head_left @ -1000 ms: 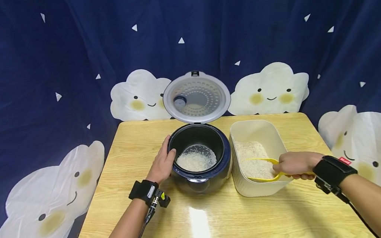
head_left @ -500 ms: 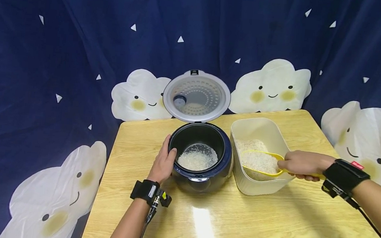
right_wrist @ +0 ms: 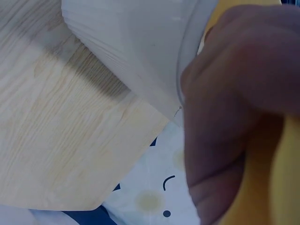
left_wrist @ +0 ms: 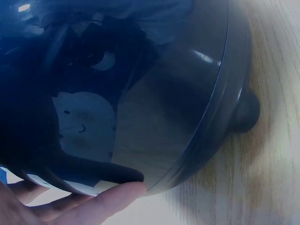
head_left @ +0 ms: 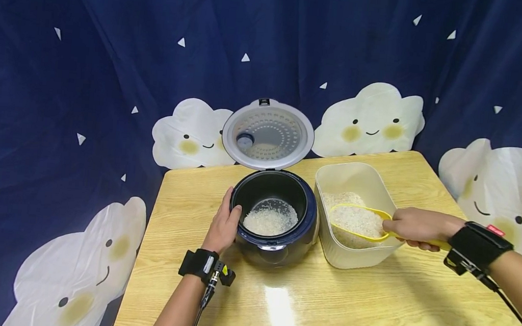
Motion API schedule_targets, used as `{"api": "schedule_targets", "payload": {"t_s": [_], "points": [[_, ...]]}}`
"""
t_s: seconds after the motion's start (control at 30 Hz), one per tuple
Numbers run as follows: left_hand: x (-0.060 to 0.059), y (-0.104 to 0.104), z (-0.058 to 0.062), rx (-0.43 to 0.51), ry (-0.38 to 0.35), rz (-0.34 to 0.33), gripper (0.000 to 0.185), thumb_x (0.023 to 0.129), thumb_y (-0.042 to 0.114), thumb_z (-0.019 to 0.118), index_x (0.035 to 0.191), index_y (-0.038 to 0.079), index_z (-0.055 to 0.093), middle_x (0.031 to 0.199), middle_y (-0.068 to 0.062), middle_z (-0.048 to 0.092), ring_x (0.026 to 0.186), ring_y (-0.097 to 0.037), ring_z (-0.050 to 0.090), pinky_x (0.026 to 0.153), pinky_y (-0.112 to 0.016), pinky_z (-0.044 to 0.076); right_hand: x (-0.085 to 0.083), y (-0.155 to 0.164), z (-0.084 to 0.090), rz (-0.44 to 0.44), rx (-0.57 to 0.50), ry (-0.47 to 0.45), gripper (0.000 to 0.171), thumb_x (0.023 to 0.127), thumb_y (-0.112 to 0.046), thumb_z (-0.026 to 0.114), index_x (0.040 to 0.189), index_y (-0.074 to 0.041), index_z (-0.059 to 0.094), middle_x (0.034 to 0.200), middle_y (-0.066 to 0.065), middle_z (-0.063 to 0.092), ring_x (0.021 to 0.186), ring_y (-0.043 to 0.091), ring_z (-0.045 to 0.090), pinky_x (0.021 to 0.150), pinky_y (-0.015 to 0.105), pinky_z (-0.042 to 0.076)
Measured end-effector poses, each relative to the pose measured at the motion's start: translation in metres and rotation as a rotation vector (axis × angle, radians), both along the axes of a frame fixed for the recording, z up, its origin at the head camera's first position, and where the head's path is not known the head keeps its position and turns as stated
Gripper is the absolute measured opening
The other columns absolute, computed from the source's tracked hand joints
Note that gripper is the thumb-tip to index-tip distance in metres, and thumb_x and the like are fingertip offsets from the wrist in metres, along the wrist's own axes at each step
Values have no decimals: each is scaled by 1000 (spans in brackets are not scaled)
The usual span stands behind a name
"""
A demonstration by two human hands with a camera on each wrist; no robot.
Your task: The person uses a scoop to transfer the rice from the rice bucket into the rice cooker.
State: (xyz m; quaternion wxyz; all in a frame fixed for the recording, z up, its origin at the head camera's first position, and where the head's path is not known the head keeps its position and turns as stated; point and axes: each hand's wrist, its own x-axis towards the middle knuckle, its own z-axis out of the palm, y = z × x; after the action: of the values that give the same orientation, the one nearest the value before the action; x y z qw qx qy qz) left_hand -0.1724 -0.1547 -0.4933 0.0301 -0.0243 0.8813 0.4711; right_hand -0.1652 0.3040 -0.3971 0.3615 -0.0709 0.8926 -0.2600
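Observation:
My right hand grips the handle of a yellow scoop heaped with white rice. In the right wrist view its curled fingers wrap the yellow handle. The scoop lies over the right part of a cream bin holding loose rice. My left hand rests along the left side of a dark blue rice cooker, thumb near the rim. In the left wrist view those fingers lie against its glossy wall. White rice sits in the cooker's black inner pot.
The cooker's lid stands raised at the back. Bin and cooker stand side by side on a light wooden table. A dark blue curtain with cloud prints hangs behind. Cables trail from both wrist bands.
The right hand has drawn back slightly to the right and raised the scoop, which is now heaped with rice. The left hand stays on the cooker.

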Motion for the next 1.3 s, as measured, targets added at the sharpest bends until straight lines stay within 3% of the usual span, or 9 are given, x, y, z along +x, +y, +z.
{"api": "schedule_targets", "payload": {"t_s": [0.4,0.63,0.93,1.3], "points": [[3,-2,1,2,2,4,64,109,40,38,166,41,9,175,0,21,162,-30,23,130,-59,22,5,14,0,29,-70,-6,51,105,-36,49,58,-19,42,47,-8,41,31,6,37,33,22,37],[3,-2,3,-5,2,5,64,109,41,37,166,41,9,175,0,21,162,-30,23,130,-58,23,6,18,-1,18,-101,2,49,106,-39,50,63,-17,44,48,-7,43,32,8,40,34,29,41],[2,-2,3,-9,6,4,63,109,41,37,166,41,10,175,0,22,162,-30,24,130,-58,23,6,19,1,73,-94,69,52,107,-38,49,59,-19,44,44,-9,42,29,7,39,34,33,43],[2,0,2,-11,-7,4,62,109,41,38,165,41,11,174,-1,24,161,-31,25,129,-59,24,7,7,8,-33,-98,72,43,105,-38,52,72,-11,50,51,-6,42,35,9,37,34,28,38]]}}
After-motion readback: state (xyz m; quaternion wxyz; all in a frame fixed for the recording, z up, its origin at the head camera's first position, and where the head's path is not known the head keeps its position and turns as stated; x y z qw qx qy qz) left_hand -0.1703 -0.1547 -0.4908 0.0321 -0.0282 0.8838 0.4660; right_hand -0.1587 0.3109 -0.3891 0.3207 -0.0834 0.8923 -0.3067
